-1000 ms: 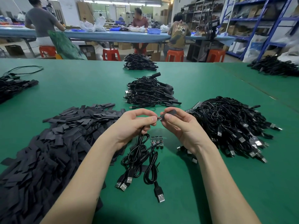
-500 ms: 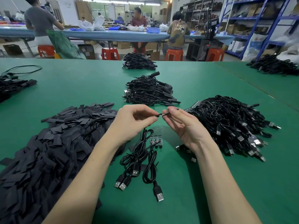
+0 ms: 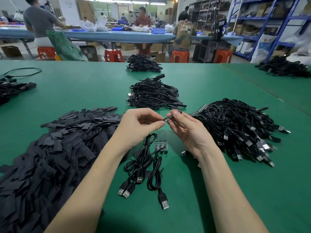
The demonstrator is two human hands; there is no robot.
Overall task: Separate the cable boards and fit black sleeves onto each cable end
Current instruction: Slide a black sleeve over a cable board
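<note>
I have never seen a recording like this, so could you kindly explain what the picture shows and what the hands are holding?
There is no machine: a camera worn on the person's head looks down at their two bare hands over a green table. The left hand pinches a small cable board; the right hand pinches a black sleeve at that board. On the table lie a heap of black sleeves to the left, a pile of cables to the right, and three joined boards with loose USB cables below the hands.
</note>
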